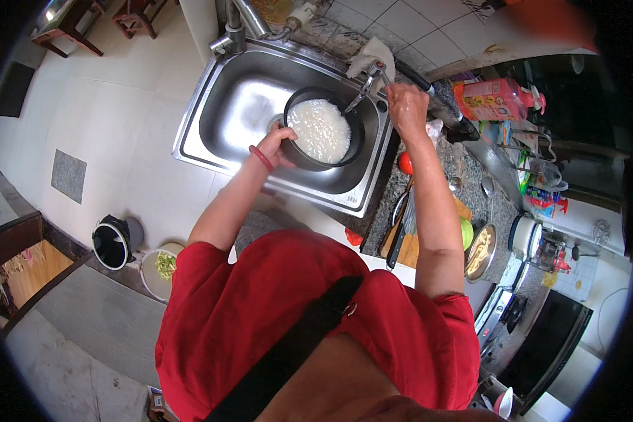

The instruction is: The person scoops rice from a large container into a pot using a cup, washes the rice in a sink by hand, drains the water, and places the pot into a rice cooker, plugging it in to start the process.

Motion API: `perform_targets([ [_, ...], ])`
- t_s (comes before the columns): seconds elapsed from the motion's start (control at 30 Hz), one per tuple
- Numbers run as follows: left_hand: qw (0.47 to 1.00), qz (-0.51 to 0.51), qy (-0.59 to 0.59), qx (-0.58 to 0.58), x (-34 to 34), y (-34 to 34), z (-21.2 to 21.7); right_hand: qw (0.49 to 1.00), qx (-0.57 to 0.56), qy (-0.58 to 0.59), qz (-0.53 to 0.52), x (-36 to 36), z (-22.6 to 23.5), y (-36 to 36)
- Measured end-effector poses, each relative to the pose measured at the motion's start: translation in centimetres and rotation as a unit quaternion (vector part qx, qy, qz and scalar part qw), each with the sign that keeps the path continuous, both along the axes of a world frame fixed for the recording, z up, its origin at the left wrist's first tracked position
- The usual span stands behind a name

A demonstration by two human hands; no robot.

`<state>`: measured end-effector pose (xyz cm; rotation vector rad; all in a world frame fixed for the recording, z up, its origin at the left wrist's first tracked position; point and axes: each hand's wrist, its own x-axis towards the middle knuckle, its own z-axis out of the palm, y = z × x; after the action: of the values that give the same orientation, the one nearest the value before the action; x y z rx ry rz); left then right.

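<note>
A dark round pot (359, 140) stands in the steel sink (221, 116), holding white rice (319, 131) under cloudy water. My left hand (280, 146) grips the pot's near left side, thumb over the rim. Above the pot's right edge reaches the spout of a chrome faucet (364, 90). My right hand (408, 107) is closed on the faucet's lever at the sink's far right corner. Whether water is running from the spout I cannot make out.
Right of the sink, the counter bears a tomato (405, 163), a knife (395, 246), a cutting board (408, 254) and a metal bowl (490, 238) of pale strips. A pink pump bottle (496, 100) stands at the back right. On the left floor is a black-lined bin (135, 231).
</note>
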<state>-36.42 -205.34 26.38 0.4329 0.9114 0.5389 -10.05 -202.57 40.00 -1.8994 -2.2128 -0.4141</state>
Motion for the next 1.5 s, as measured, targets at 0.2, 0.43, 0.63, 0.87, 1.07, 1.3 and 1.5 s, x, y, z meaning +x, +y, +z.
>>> perform_targets([
  [0.2, 0.993, -0.044, -0.099, -0.045, 0.7, -0.1, -2.6, 1.000, -0.011, -0.010, -0.004, 0.0, 0.0, 0.2],
  [0.43, 0.993, -0.040, -0.102, -0.055, 2.4, -0.5, -4.2, 1.000, 0.000, -0.019, 0.005, 0.0, 0.1, 0.1],
  [0.63, 0.994, -0.039, -0.093, -0.035, 2.7, -0.4, -3.8, 1.000, 0.017, -0.012, 0.011, -0.1, 0.0, 0.1],
  [0.87, 0.996, -0.022, -0.087, 0.013, 2.0, 0.0, -0.4, 1.000, 0.010, 0.005, 0.002, -0.4, 0.2, -0.1],
  [1.07, 0.997, 0.008, -0.060, 0.054, 1.8, 0.2, -2.3, 1.000, 0.020, 0.009, 0.005, -0.5, 0.2, 0.0],
  [1.3, 0.996, 0.030, -0.073, 0.048, 1.9, 0.3, -2.4, 0.999, 0.034, 0.001, 0.007, -0.4, -0.1, 0.0],
  [1.5, 0.996, 0.017, -0.083, 0.036, 1.9, 0.3, -1.9, 0.999, 0.045, -0.005, 0.009, -0.1, -0.4, 0.1],
])
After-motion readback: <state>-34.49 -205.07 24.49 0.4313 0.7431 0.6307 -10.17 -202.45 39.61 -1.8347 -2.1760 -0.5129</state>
